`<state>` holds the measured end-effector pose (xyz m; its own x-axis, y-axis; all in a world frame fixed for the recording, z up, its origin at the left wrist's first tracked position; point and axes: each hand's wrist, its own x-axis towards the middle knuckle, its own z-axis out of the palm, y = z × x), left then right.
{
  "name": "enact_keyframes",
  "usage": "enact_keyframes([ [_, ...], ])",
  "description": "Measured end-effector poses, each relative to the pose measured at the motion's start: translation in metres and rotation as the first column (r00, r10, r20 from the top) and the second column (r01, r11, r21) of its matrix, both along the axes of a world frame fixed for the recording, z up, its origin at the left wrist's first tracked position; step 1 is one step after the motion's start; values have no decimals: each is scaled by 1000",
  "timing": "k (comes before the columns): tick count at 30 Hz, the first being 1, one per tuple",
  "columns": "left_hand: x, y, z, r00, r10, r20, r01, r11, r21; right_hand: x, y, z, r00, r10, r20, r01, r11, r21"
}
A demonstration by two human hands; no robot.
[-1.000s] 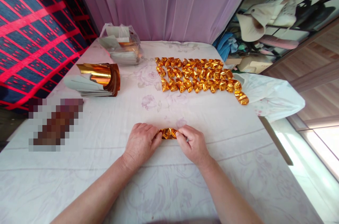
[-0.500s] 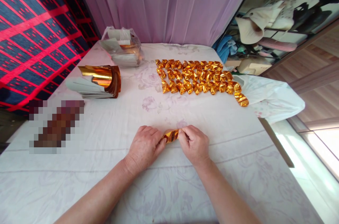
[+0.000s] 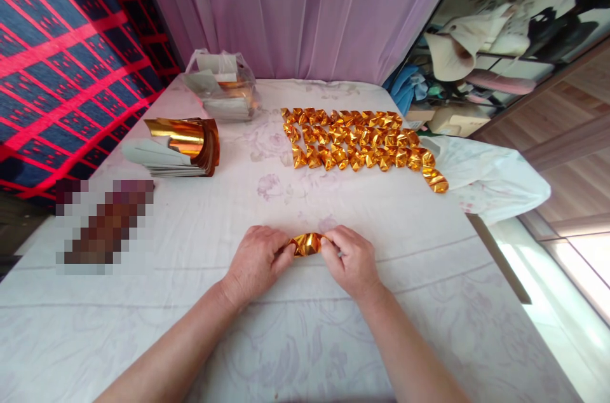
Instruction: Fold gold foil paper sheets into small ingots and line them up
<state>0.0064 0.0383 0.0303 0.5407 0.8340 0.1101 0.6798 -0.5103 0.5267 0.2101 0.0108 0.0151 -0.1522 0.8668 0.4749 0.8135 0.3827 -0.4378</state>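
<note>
Between my hands, just above or on the table, is a folded strip of shiny gold foil paper (image 3: pixel 307 244). My left hand (image 3: pixel 257 260) pinches its left end, the thumb at the near side. My right hand (image 3: pixel 351 258) is closed on the right end with thumb and fingers. Both ends of the paper are hidden by my fingers. Farther off lie several rows of folded gold foil pieces (image 3: pixel 352 139), and one longer piece (image 3: pixel 435 180) sits at their right end.
A bent stack of gold-and-white foil sheets (image 3: pixel 190 145) stands at left, with a plastic bag of sheets (image 3: pixel 223 88) behind it. A blurred-out item (image 3: pixel 107 225) lies at the left edge. A white plastic bag (image 3: pixel 500 177) hangs at the right edge beside crowded shelves (image 3: pixel 481 60).
The foil paper has turned between my fingers and now shows a brighter, creased face. My left fingers have shifted slightly along its end; both hands stay in nearly the same place.
</note>
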Motion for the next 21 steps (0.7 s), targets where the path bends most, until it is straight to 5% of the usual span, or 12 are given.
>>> enact_keyframes([
  [21,-1,2,-5,996,86,3,-86,996,22,0,-1,-7,995,-103,-18,102,995,-22],
])
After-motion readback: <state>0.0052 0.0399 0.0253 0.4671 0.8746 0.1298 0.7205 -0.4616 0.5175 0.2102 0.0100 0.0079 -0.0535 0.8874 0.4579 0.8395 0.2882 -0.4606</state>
